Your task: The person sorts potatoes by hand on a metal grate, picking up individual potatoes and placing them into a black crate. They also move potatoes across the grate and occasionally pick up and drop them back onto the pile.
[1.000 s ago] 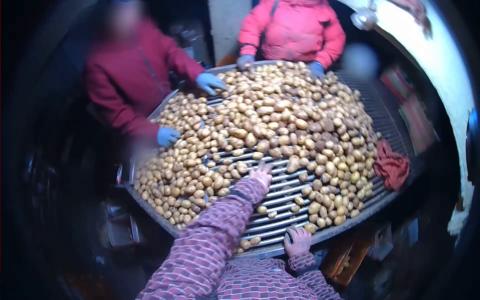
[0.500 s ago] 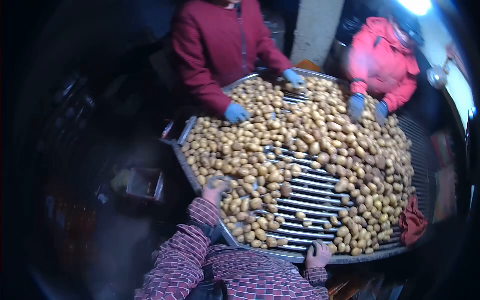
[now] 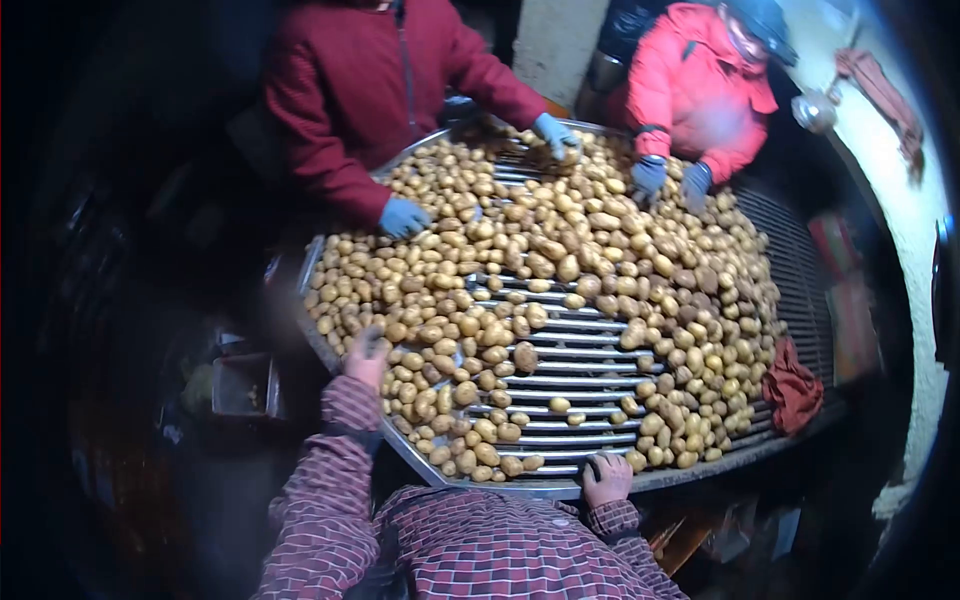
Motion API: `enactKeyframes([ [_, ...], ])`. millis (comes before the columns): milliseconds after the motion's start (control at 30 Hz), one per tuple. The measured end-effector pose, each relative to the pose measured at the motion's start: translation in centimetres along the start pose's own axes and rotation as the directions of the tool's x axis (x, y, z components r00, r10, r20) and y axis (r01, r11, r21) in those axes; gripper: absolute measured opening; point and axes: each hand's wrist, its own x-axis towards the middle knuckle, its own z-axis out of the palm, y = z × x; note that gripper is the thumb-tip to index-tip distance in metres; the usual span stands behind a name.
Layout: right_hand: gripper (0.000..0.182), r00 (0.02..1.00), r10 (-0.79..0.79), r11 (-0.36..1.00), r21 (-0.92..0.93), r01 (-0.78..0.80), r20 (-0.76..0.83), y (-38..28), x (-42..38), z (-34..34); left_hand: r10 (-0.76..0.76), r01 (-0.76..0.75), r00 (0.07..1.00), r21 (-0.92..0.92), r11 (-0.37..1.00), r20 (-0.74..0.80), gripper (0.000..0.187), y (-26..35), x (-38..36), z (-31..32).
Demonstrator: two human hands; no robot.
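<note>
Potatoes (image 3: pixel 600 230) lie heaped over a slatted metal table (image 3: pixel 590 350) with a raised rim. My left hand (image 3: pixel 367 358) is at the table's left rim, against the potatoes there; its fingers are partly dark and blurred, and whether they hold a potato cannot be made out. At the near rim rests my right hand (image 3: pixel 607 480), fingers bent over the edge beside a few potatoes, with no potato visible in it. Bare slats show between the heaps, ahead of my right hand.
Across the table, a person in dark red (image 3: pixel 370 90) and a person in bright red (image 3: pixel 690 90) have gloved hands on the potatoes. A red cloth (image 3: pixel 793 388) hangs at the right rim. An open box (image 3: pixel 243 385) stands low at the left.
The whole view has shifted, so the table appears further left. My left hand stays by the left rim, and my right hand remains on the near rim. The co-workers' hands are still among the potatoes.
</note>
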Motion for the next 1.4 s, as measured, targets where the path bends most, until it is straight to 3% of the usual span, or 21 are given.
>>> enactKeyframes([
  [100,0.022,0.999,0.028,1.000,0.003,-0.028,-0.018,-0.3,0.0,-0.2,0.306,-0.367,0.873,0.097,0.925,0.380,0.030,4.4,-1.4,11.5],
  [133,0.022,0.999,0.040,0.999,0.001,-0.040,-0.027,-0.5,0.0,-0.4,0.450,-0.590,0.720,0.124,0.798,0.528,0.039,5.3,-1.8,14.6],
  [167,0.021,0.998,0.057,0.998,0.002,-0.057,-0.037,-0.7,0.0,-0.6,0.548,-0.832,0.545,0.329,0.447,0.634,0.040,8.4,-3.1,16.7],
  [200,0.021,0.996,0.072,0.997,0.006,-0.072,-0.044,-0.8,0.0,-0.6,0.447,-0.887,0.438,0.295,0.355,0.780,0.031,9.0,-3.4,18.9],
  [267,0.020,0.994,0.084,0.996,0.004,-0.084,-0.076,-1.0,0.0,-0.6,0.296,-0.885,0.458,0.399,0.240,0.838,0.024,7.1,-5.2,22.8],
  [333,0.019,0.990,0.102,0.995,0.007,-0.102,-0.093,-1.2,0.0,-0.7,0.095,-0.828,0.489,0.428,0.361,0.867,0.025,7.7,-5.2,23.8],
  [500,0.020,0.985,0.141,0.990,-0.012,-0.143,-0.100,-1.5,0.0,-1.0,0.187,-0.790,0.487,0.339,0.512,0.853,0.029,11.8,-6.5,21.0],
  [533,0.021,0.985,0.141,0.990,-0.008,-0.142,-0.101,-1.8,0.1,-1.1,0.089,-0.741,0.565,0.457,0.492,0.820,0.027,13.0,-5.7,21.9],
  [600,0.021,0.985,0.143,0.990,0.003,-0.144,-0.095,-1.7,0.1,-1.0,0.231,-0.725,0.627,0.448,0.523,0.744,0.026,13.6,-2.8,23.3],
  [733,0.022,0.987,0.128,0.991,-0.024,-0.131,-0.098,-1.5,-0.1,-0.7,-0.240,-0.646,0.632,0.672,0.362,0.737,0.036,14.8,1.8,26.8],
  [800,0.021,0.987,0.139,0.990,-0.024,-0.141,-0.087,-1.7,0.1,-0.9,-0.275,-0.653,0.645,0.701,0.287,0.713,0.033,14.1,2.4,28.3],
  [867,0.020,0.988,0.137,0.991,0.010,-0.137,-0.074,-1.4,-0.1,-0.5,-0.113,-0.628,0.687,0.664,0.407,0.718,0.030,12.5,3.0,27.6],
  [933,0.019,0.986,0.121,0.992,-0.011,-0.123,-0.110,-1.2,-0.1,-0.2,0.038,-0.596,0.709,0.570,0.565,0.704,0.035,13.5,3.2,24.2],
  [967,0.019,0.986,0.120,0.992,-0.010,-0.122,-0.116,-1.1,-0.2,0.0,0.074,-0.325,0.797,0.322,0.889,0.599,0.041,10.8,4.0,22.9],
  [1000,0.018,0.989,0.098,0.995,-0.004,-0.099,-0.113,-0.8,-0.3,0.2,-0.172,0.153,0.770,0.084,0.985,0.615,0.050,13.3,2.9,18.5],
  [1033,0.018,0.990,0.083,0.996,-0.020,-0.085,-0.115,-0.7,-0.3,0.3,0.161,-0.048,0.824,-0.217,0.975,0.543,0.044,8.0,4.4,16.8],
  [1100,0.017,0.992,0.050,0.997,-0.056,-0.056,-0.114,-0.7,-0.2,0.7,0.114,0.219,0.854,-0.550,0.806,0.507,0.034,4.5,4.8,8.0],
  [1167,0.017,0.993,0.011,0.997,-0.075,-0.020,-0.116,-0.6,-0.4,0.8,-0.180,0.333,0.935,-0.578,0.745,0.307,0.034,6.9,0.7,-1.9],
  [1233,0.019,0.998,0.008,0.998,-0.057,-0.011,-0.059,-0.4,-0.1,0.5,-0.249,0.344,0.938,-0.544,0.765,0.243,0.043,2.8,-2.1,-11.2],
  [1367,0.019,1.000,-0.009,0.999,-0.033,0.010,0.021,-0.3,0.2,0.2,-0.534,0.505,0.844,-0.407,0.761,0.049,0.047,-9.5,-12.5,-23.8],
  [1400,0.018,0.999,-0.041,0.999,-0.032,0.041,-0.009,-0.2,0.2,0.2,-0.632,0.526,0.774,-0.525,0.669,-0.030,0.042,-12.2,-15.7,-24.4],
])
